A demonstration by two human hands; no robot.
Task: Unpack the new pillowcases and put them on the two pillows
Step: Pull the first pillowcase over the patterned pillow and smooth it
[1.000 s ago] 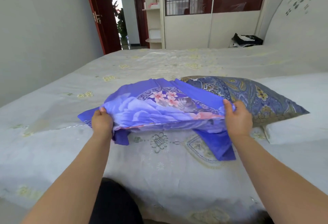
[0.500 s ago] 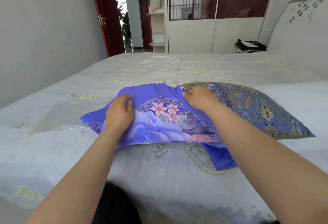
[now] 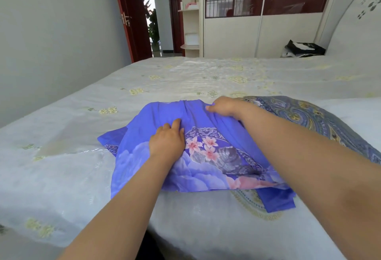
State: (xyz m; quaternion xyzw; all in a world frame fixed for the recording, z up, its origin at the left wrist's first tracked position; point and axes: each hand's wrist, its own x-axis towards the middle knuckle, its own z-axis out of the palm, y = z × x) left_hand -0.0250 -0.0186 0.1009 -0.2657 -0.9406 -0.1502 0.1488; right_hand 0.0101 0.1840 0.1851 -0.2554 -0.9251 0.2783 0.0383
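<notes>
A purple-blue pillowcase (image 3: 208, 156) with pink flowers covers the near end of a pillow on the bed. The pillow's uncovered end (image 3: 309, 115) shows a grey-blue paisley pattern and runs off to the right. My left hand (image 3: 168, 140) lies palm down on top of the pillowcase, fingers bunching the cloth. At the case's far edge my right hand (image 3: 223, 106) grips the gathered purple fabric where it meets the paisley. A loose purple flap (image 3: 276, 199) hangs out at the near right.
The bed (image 3: 185, 78) is spread with a pale embroidered cover. A white pillow or quilt (image 3: 360, 115) lies at the right behind the paisley pillow. A black bag (image 3: 304, 48) sits beside the headboard (image 3: 358, 22). Wardrobe and open door stand beyond.
Both hands left the case's near edge and moved up over the pillow. The left hand now sits on the middle of the case; the right has drawn the far edge further along the pillow.
</notes>
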